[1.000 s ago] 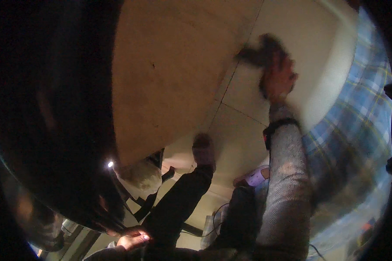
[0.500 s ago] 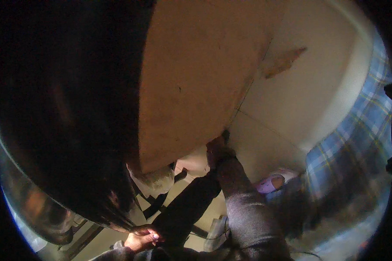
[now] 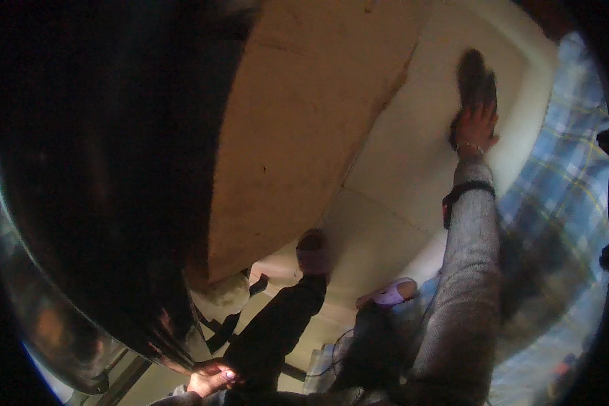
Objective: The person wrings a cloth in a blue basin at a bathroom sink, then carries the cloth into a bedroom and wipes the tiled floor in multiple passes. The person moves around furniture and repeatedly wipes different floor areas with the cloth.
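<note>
My right hand [image 3: 477, 130] reaches far forward at the upper right, fingers stretched over the pale tiled floor [image 3: 399, 169]. A dark, elongated shape [image 3: 472, 71] lies just beyond and beside its fingers; I cannot tell whether it is an object or a shadow. A dark band circles the wrist of my grey sleeve [image 3: 468, 271]. Low in the picture, my left hand [image 3: 212, 376] is closed, fingers curled, beside the lower edge of a large, dark, glossy thing [image 3: 115, 169]. What it holds, if anything, is hidden.
A wide tan surface [image 3: 304, 122] borders the tiles. Below it are a dark trouser leg with a foot [image 3: 311, 252] and a purple shoe [image 3: 391, 294]. Blue checked cloth [image 3: 555, 183] hangs along the right side. Dark bars [image 3: 125, 375] show at the lower left.
My right hand has moved from beside the foot, forward and right over the tiles. The brown patch seen there before no longer shows. My left hand stays closed in nearly the same place.
</note>
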`<state>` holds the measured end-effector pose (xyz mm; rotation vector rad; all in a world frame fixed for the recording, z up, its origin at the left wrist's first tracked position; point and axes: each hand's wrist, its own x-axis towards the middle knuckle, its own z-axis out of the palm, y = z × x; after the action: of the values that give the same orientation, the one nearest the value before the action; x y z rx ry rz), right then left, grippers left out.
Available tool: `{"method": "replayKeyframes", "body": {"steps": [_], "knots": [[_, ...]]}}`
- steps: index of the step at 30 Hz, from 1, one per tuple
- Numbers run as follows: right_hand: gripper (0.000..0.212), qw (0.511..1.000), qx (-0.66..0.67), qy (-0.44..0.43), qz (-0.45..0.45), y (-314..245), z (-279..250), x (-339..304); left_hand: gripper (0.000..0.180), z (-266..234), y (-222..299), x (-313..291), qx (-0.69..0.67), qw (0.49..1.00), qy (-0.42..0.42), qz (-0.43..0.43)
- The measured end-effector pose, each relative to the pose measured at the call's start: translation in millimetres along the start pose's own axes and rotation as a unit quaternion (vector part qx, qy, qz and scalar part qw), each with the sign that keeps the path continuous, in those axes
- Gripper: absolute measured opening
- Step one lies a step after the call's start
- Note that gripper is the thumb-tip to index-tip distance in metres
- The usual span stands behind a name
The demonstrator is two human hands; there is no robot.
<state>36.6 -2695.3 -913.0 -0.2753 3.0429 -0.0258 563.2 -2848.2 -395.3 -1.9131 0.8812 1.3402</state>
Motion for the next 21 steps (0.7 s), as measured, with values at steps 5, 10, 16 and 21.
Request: {"method": "replayKeyframes", "body": {"steps": [5, 10, 16, 21], "knots": [[0.048, 0.969, 0.206, -0.025, -0.135, -26.5, 15.7, -80.4, 0.016, 16.2, 5.8, -7.8, -0.045, 0.999, 0.023, -0.001], [0.039, 0.836, 0.162, -0.083, -0.518, -59.5, -15.3, -162.1, 0.014, 27.7, 17.4, -8.0, -0.042, 0.999, 0.007, 0.031], [0.039, 0.980, 0.122, -0.010, -0.155, 47.1, -16.4, -20.6, 0.014, 24.4, 22.1, -7.8, -0.013, 0.999, 0.029, 0.028], [0.062, 0.869, 0.171, 0.002, 0.464, 144.5, 3.8, -11.8, 0.013, 22.9, 16.0, -4.7, -0.046, 0.996, 0.001, 0.071]]}}
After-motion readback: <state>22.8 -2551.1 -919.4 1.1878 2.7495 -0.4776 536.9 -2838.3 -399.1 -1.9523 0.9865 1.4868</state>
